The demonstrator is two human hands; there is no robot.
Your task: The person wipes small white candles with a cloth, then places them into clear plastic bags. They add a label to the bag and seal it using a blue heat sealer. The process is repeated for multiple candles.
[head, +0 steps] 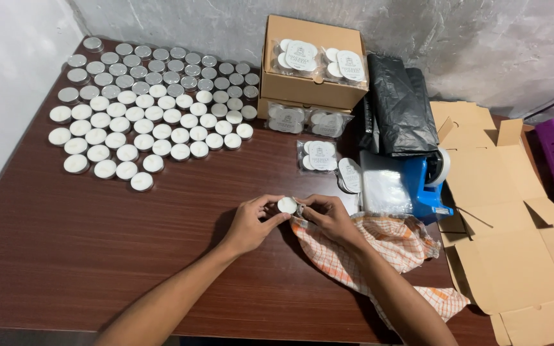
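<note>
I have a single tealight candle (pixel 286 205) pinched between the fingers of my left hand (pixel 251 224) and my right hand (pixel 328 216), both closed on it just above the counter (pixel 97 256). I judge this a wiping step; the checked orange cloth (pixel 379 247) lies under my right wrist. Next calls for a steady turn of the cup. Rows of tealights (pixel 149 102) sit well beyond my left fingers, packed bags (pixel 318 155) just ahead; nothing blocks.

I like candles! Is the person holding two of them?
No, both hands, left hand and right hand, hold just one small white candle over the checked cloth.
</note>
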